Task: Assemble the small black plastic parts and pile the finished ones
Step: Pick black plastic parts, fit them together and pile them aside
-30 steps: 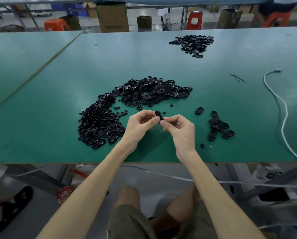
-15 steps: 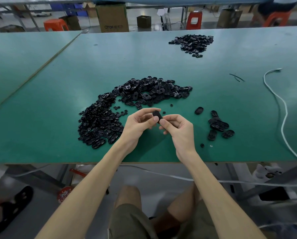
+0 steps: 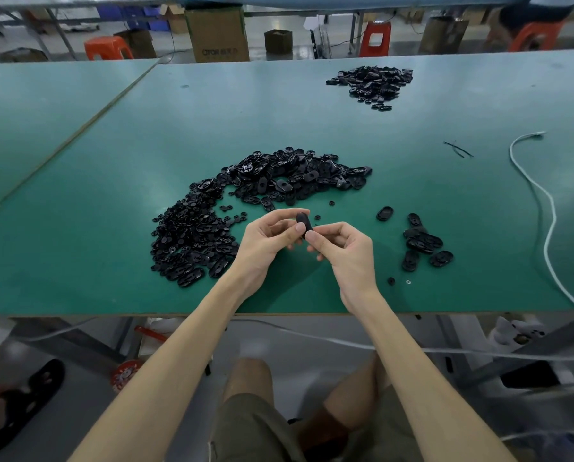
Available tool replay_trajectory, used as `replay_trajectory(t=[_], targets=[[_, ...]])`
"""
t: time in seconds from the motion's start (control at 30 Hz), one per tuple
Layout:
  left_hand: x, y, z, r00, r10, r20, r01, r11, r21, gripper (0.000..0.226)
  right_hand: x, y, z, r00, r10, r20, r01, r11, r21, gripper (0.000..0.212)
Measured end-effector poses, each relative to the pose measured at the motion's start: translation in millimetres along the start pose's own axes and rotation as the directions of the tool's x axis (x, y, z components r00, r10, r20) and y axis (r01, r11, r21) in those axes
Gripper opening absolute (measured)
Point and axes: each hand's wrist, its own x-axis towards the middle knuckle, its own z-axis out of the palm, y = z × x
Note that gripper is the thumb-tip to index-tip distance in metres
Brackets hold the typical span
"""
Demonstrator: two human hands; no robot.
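A small black oval plastic part (image 3: 304, 222) is held above the green table (image 3: 112, 261), near its front edge. My left hand (image 3: 265, 241) and my right hand (image 3: 345, 251) both pinch it between thumb and fingertips, thumbs meeting on its lower end. A large curved heap of loose black parts (image 3: 232, 208) lies just left of and beyond my hands. A small pile of oval parts (image 3: 424, 243) sits to the right of my right hand.
Another heap of black parts (image 3: 372, 83) lies at the far side of the table. A white cable (image 3: 542, 201) runs down the right side. Two tiny loose rings (image 3: 391, 281) lie near the front edge. Boxes and orange stools stand behind the table.
The part has tilted and shifted slightly left between my fingers. Both hands stay in almost the same place above the table.
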Motion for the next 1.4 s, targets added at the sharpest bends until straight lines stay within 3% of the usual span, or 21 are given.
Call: replay_trajectory(t=[0.4, 1.0, 1.4], targets=[[-2.3, 4.6, 7.7, 0.999, -0.003, 0.043, -0.004, 0.987, 0.161, 0.019, 3.7, 6.3, -2.8, 0.992, -0.036, -0.118, 0.042, 0.998, 0.045, 0.006], [-4.9, 7.1, 9.6, 0.999, -0.003, 0.041, -0.004, 0.986, 0.166, 0.016, 1.6, 5.1, -3.7, 0.993, -0.034, -0.116, 0.039, 0.999, 0.037, 0.006], [-4.3, 6.4, 8.6, 1.000, -0.007, -0.014, 0.009, 0.990, 0.143, 0.015, 1.0, 5.8, -2.0, 0.996, -0.051, -0.077, 0.046, 0.997, -0.062, 0.005]])
